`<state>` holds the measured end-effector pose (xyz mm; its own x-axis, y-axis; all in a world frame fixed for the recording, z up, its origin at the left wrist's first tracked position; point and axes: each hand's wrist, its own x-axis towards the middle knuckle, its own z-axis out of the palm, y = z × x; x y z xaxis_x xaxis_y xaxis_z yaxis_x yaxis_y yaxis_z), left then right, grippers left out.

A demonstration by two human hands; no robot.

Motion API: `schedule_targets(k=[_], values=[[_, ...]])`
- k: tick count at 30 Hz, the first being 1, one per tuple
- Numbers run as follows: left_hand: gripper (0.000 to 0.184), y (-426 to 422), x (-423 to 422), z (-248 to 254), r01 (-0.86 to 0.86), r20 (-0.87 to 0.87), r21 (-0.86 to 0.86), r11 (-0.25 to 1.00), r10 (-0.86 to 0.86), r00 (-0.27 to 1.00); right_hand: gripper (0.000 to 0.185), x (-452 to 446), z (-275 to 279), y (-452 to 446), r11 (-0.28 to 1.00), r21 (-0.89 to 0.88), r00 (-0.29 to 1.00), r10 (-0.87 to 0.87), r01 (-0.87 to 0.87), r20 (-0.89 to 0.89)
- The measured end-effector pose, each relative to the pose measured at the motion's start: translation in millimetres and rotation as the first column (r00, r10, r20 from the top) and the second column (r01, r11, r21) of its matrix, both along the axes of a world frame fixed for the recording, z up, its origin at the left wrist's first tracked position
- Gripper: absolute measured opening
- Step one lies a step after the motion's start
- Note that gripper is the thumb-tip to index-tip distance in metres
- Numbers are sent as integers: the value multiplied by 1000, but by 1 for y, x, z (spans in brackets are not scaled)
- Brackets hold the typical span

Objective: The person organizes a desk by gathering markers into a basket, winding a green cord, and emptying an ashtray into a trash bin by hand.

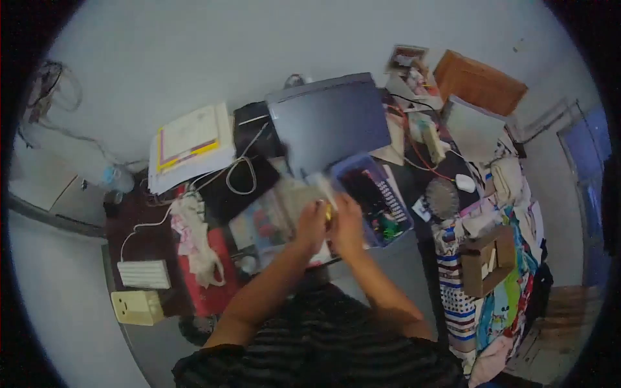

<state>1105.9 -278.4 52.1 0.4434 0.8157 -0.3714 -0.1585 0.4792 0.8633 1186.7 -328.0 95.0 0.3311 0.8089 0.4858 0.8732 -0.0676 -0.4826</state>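
My left hand and my right hand are close together over the front middle of the desk, both with curled fingers. Between them is a small yellow item, blurred, and a pale, whitish object rises from the fingers. Just right of my right hand lies a blue-purple tray with dark contents and something green. Left of my left hand is a blurred clear packet with coloured parts. A dark, closed laptop-like panel is behind the hands.
Papers with a yellow-edged booklet, a red folder and a white power strip are on the left. At right are a white mouse, cables, a brown wooden box, and a cardboard box on piled cloth.
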Motion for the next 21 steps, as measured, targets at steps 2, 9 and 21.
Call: schedule_targets(k=[2,9,21], values=[[25,-11,48,-1,91,86,-128,988,-80,993,37,50,-7,-20,999,4,997,-37,38,-64],[19,-32,136,-13,56,-41,-245,968,-68,997,37,138,-61,-47,912,-407,986,-110,50,-125],[48,-38,114,-14,131,-80,-20,991,-133,988,35,146,-53,-30,979,-166,978,-146,120,-149]])
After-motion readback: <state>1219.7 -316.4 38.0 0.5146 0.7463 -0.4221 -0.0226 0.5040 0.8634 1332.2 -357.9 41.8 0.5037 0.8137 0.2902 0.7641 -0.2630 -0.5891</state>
